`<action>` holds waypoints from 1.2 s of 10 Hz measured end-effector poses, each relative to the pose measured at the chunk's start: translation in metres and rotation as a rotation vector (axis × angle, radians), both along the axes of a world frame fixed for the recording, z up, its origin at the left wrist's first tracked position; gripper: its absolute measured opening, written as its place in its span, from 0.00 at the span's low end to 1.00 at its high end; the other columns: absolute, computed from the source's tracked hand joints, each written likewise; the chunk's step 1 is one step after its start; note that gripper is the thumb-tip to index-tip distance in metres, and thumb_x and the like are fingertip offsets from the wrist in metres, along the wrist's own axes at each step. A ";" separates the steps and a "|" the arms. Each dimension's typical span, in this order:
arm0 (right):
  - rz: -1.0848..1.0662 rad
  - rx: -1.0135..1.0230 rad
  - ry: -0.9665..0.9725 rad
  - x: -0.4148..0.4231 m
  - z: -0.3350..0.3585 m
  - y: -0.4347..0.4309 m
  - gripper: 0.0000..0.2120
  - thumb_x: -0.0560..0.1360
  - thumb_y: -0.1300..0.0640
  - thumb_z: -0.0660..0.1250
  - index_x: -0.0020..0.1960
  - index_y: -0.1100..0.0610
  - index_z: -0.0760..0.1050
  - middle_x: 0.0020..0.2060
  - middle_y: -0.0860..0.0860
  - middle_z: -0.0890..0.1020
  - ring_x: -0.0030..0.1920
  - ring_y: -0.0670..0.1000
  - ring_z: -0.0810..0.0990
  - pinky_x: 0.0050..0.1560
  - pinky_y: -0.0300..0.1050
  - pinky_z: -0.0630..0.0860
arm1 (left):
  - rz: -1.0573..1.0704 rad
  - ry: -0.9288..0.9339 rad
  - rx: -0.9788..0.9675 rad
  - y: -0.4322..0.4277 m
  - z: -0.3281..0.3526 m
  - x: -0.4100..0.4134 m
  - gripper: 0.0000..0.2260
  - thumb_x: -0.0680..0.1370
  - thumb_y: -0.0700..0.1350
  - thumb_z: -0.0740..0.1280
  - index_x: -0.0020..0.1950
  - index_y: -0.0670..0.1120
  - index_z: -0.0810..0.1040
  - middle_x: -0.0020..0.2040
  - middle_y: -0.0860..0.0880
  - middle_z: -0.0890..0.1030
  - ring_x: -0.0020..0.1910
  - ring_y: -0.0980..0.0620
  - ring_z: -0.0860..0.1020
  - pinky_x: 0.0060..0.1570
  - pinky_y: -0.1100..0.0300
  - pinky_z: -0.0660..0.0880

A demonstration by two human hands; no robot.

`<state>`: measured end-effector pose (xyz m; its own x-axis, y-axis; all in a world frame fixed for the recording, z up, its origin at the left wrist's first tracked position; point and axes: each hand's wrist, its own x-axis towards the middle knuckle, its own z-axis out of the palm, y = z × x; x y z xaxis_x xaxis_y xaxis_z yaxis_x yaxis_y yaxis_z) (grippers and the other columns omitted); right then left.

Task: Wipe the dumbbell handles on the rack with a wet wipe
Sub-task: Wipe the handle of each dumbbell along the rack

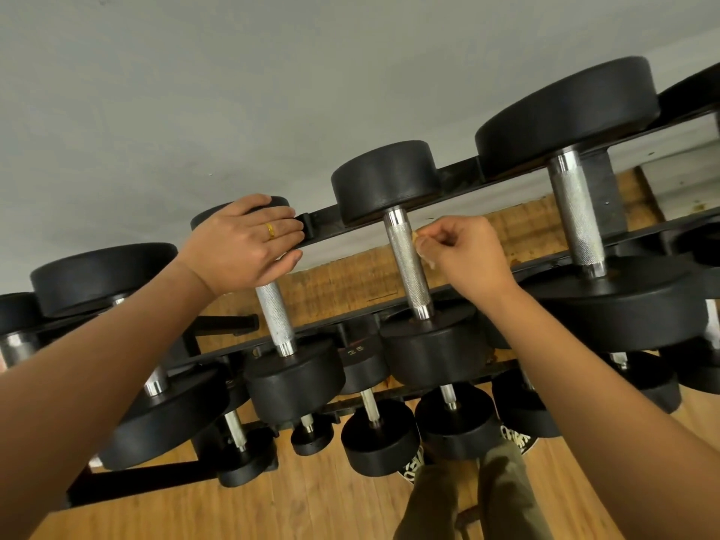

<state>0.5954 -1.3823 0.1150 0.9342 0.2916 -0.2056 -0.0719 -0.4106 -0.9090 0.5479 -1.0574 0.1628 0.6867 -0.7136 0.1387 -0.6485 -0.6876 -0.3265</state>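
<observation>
Wipe (422, 249) is mostly hidden. Only a small pale scrap shows, poking out of the right hand (467, 255), so I can't tell its size or how it's folded. The right hand's fingers are curled, pinching the scrap between thumb and fingertips.

The scrap sits at the right side of the mid handle (407, 263), on the upper half of the knurl. It's touching or just beside it; contact is hard to call.

Left hand (245, 243), with a ring (270, 230) on it, lies flat-ish over the far head of the next dumbbell to the left. Its fingers are nearly straight, reaching onto the rack (459, 171) rear rail, and it's gripping nothing. The palm covers the top of the left handle (276, 319); only the lower part shows. The thumb is near that handle.

Big handle (576, 212) to the right is fully exposed, well apart from both hands.

- Lower tiers are partly blocked by the forearms and the top-row heads.
- Dumbbells at both frame edges are cut off.
- The number on a lower head is too blurred to read.
</observation>
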 end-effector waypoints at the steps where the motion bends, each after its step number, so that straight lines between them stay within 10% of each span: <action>1: 0.113 -0.051 0.047 -0.019 -0.001 -0.019 0.03 0.77 0.60 0.72 0.46 0.55 0.85 0.38 0.48 0.85 0.41 0.44 0.83 0.48 0.36 0.78 | 0.001 0.000 -0.009 0.000 0.001 -0.001 0.14 0.84 0.49 0.65 0.58 0.40 0.86 0.55 0.43 0.86 0.60 0.44 0.83 0.65 0.47 0.74; 6: 0.267 -0.163 0.138 -0.033 -0.002 -0.039 0.08 0.74 0.60 0.75 0.42 0.47 0.84 0.37 0.39 0.85 0.43 0.34 0.82 0.51 0.32 0.75 | -0.002 -0.006 -0.014 -0.001 0.001 -0.001 0.14 0.83 0.49 0.65 0.57 0.41 0.86 0.54 0.43 0.86 0.59 0.44 0.83 0.65 0.47 0.74; 9: -0.175 0.128 0.080 0.011 0.015 0.012 0.02 0.76 0.58 0.73 0.48 0.53 0.83 0.40 0.47 0.85 0.40 0.45 0.83 0.43 0.43 0.82 | -0.008 0.005 -0.011 0.000 0.000 0.000 0.15 0.84 0.48 0.64 0.58 0.40 0.85 0.55 0.43 0.86 0.60 0.44 0.83 0.65 0.47 0.74; 12: -0.092 0.057 0.054 -0.005 0.005 0.006 0.02 0.75 0.60 0.74 0.47 0.56 0.85 0.39 0.47 0.85 0.42 0.43 0.84 0.49 0.35 0.79 | -0.005 0.015 -0.006 0.001 0.000 0.000 0.15 0.84 0.49 0.64 0.58 0.40 0.85 0.55 0.42 0.86 0.60 0.43 0.83 0.65 0.46 0.74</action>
<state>0.5907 -1.3765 0.1198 0.9455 0.2179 -0.2421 -0.1566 -0.3474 -0.9245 0.5475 -1.0561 0.1631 0.6850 -0.7164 0.1326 -0.6571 -0.6861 -0.3123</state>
